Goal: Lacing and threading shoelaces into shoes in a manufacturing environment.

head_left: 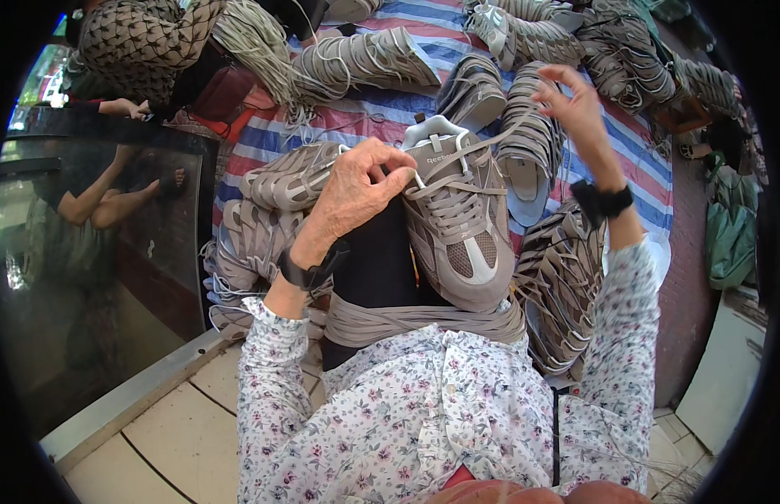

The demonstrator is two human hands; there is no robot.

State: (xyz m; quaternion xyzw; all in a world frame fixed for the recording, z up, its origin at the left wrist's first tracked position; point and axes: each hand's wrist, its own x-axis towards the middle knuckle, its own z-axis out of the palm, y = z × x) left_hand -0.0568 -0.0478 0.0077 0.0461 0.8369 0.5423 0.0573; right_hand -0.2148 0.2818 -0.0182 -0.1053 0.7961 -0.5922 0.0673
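Fingers of left hand (356, 186) press together at taupe shoe (459, 223); those of right hand (576, 107) curl near lace (509, 130), grip unclear.

A shoe (462, 220) lies on the lap (369, 265) beyond a lace bundle (415, 324), between shoe stacks (257, 239) left and right.

Pale floor tiles (176, 428), dark glass (96, 277)

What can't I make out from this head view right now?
All in the head view:
- Left hand: its own fingers hide exactly what it grips.
- Right hand: slightly blurred, so its grip is unclear.
- Gray shoe: its sole is hidden beneath its upper.
- Far shoe stack: cut off by the top edge.
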